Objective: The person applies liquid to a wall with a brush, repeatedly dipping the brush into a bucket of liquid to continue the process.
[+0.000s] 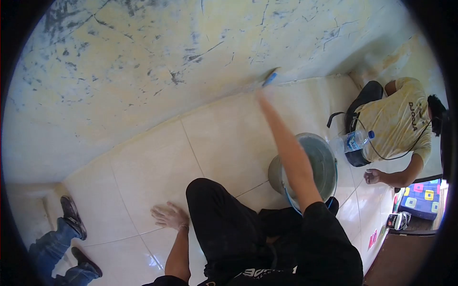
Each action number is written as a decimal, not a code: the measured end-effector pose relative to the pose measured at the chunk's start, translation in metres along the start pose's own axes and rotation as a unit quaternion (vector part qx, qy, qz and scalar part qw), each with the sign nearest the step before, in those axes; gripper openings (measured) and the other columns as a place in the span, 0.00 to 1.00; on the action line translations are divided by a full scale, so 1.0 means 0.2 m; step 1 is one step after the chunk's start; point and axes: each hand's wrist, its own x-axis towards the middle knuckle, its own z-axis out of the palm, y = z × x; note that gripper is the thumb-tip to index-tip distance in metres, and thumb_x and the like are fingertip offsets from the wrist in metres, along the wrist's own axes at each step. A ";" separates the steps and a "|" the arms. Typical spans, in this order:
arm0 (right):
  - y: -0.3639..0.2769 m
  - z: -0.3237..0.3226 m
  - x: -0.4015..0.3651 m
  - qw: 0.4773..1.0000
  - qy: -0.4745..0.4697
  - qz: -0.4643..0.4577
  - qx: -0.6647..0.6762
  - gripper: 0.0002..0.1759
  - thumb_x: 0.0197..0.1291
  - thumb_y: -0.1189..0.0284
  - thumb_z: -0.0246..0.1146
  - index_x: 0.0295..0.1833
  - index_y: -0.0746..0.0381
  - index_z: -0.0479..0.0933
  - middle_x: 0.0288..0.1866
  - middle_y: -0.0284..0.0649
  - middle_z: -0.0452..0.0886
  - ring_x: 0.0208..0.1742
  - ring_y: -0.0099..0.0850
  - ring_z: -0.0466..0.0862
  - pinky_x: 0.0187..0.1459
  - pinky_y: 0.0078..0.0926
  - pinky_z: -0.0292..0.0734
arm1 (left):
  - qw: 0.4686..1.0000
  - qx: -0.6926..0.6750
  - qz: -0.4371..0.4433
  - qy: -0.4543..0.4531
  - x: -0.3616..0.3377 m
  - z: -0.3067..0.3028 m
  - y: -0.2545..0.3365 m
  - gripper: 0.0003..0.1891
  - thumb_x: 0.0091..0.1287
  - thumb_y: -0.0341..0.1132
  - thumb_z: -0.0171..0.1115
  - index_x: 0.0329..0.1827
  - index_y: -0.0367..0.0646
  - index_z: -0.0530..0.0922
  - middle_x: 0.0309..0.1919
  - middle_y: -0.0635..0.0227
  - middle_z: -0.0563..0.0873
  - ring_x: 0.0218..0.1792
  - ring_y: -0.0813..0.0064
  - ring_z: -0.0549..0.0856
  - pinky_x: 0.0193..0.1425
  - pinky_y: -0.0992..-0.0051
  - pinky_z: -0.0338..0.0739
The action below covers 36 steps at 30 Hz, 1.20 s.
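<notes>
My right hand (pixel 261 94) is stretched out to the foot of the wall and blurred by motion. It is closed on a blue-handled tool (pixel 270 78) with a tan edge, held against the wall's lower part; its exact kind is too smeared to make out. My left hand (pixel 171 216) lies flat on the tiled floor (pixel 157 157), fingers spread, with nothing in it. Beneath my right forearm stands a grey bucket (pixel 275 174) with a blue-grey handle. The forearm hides part of its inside. The wall (pixel 143 62) is pale yellow with dark scratches and patches.
At the right, another person (pixel 393 119) sits on the floor facing the wall. A clear water bottle (pixel 355 141) with a blue cap is beside them. Another person's legs (pixel 59 243) and dark shoes are at the left. A patterned blue cushion (pixel 422 198) lies far right.
</notes>
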 end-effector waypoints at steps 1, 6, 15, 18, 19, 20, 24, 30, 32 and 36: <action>-0.14 0.02 -0.16 0.999 0.015 -0.008 0.041 0.14 0.62 0.66 0.54 0.32 0.68 0.73 0.25 0.49 0.77 0.22 0.40 0.76 0.25 0.41 0.70 | 1.000 0.003 0.003 0.003 0.00 0.01 0.01 0.35 0.70 0.55 0.40 0.70 0.37 0.53 0.72 0.55 0.54 0.73 0.58 0.50 0.72 0.48 0.41; -0.78 -0.16 -1.02 0.964 -0.047 0.008 0.263 0.16 0.63 0.68 0.54 0.27 0.70 0.70 0.16 0.53 0.70 0.19 0.47 0.72 0.23 0.42 0.63 | 1.000 0.001 0.000 -0.002 -0.01 0.00 0.01 0.34 0.69 0.55 0.41 0.70 0.36 0.54 0.72 0.54 0.53 0.73 0.57 0.51 0.72 0.47 0.41; -1.11 -0.17 -1.33 0.821 -0.389 -0.250 0.335 0.16 0.61 0.62 0.58 0.40 0.66 0.77 0.20 0.50 0.72 0.21 0.36 0.69 0.25 0.36 0.65 | 1.000 -0.010 0.003 -0.003 0.00 0.01 -0.01 0.35 0.69 0.54 0.41 0.70 0.36 0.54 0.72 0.54 0.52 0.73 0.57 0.49 0.72 0.48 0.39; -1.04 -0.28 -0.98 0.874 -0.418 -0.185 0.166 0.20 0.58 0.57 0.62 0.39 0.66 0.80 0.19 0.44 0.74 0.21 0.28 0.67 0.26 0.32 0.65 | 1.000 -0.016 -0.003 -0.020 0.00 -0.02 0.00 0.35 0.69 0.54 0.41 0.70 0.37 0.54 0.73 0.55 0.51 0.74 0.58 0.47 0.73 0.48 0.38; -0.97 -0.33 -0.87 0.889 -0.355 -0.228 0.176 0.21 0.57 0.55 0.63 0.38 0.65 0.82 0.21 0.39 0.76 0.22 0.27 0.69 0.27 0.32 0.66 | 1.000 -0.015 -0.004 -0.023 0.01 -0.03 0.00 0.35 0.69 0.54 0.41 0.71 0.36 0.54 0.73 0.56 0.51 0.74 0.59 0.46 0.73 0.49 0.37; -0.90 -0.41 -0.80 0.905 -0.306 -0.234 0.180 0.19 0.58 0.57 0.64 0.39 0.64 0.82 0.21 0.38 0.77 0.24 0.25 0.71 0.28 0.30 0.67 | 1.000 -0.015 -0.005 -0.025 0.01 -0.03 0.00 0.35 0.69 0.54 0.41 0.71 0.36 0.54 0.73 0.56 0.51 0.74 0.59 0.45 0.73 0.49 0.37; -0.69 -0.78 -0.50 0.938 -0.214 -0.202 0.181 0.14 0.58 0.65 0.64 0.46 0.61 0.82 0.18 0.33 0.75 0.23 0.18 0.67 0.26 0.21 0.64 | 0.999 -0.034 0.000 -0.022 0.01 -0.08 0.00 0.34 0.70 0.53 0.41 0.71 0.36 0.54 0.73 0.57 0.50 0.74 0.60 0.45 0.73 0.50 0.36; -0.83 -1.21 -0.38 0.951 -0.001 -0.067 0.302 0.18 0.61 0.66 0.62 0.54 0.62 0.78 0.21 0.24 0.70 0.22 0.13 0.64 0.23 0.18 0.59 | 0.999 -0.042 -0.004 -0.024 0.01 -0.07 -0.01 0.33 0.70 0.52 0.41 0.71 0.38 0.54 0.73 0.57 0.50 0.74 0.59 0.45 0.73 0.50 0.36; -0.93 -1.26 -0.30 0.905 0.071 -0.086 0.410 0.18 0.62 0.68 0.60 0.56 0.63 0.77 0.20 0.24 0.69 0.21 0.14 0.62 0.22 0.17 0.57 | 0.998 -0.053 -0.004 -0.030 0.00 -0.08 -0.01 0.33 0.70 0.51 0.41 0.71 0.38 0.54 0.73 0.56 0.50 0.74 0.59 0.45 0.73 0.50 0.35; -1.29 -1.36 -0.16 0.855 0.173 -0.155 0.465 0.19 0.64 0.70 0.57 0.58 0.66 0.74 0.21 0.25 0.66 0.22 0.15 0.63 0.23 0.17 0.58 | 0.998 -0.054 -0.010 -0.038 0.01 -0.09 -0.01 0.33 0.70 0.51 0.41 0.71 0.37 0.53 0.73 0.56 0.49 0.74 0.59 0.44 0.73 0.50 0.35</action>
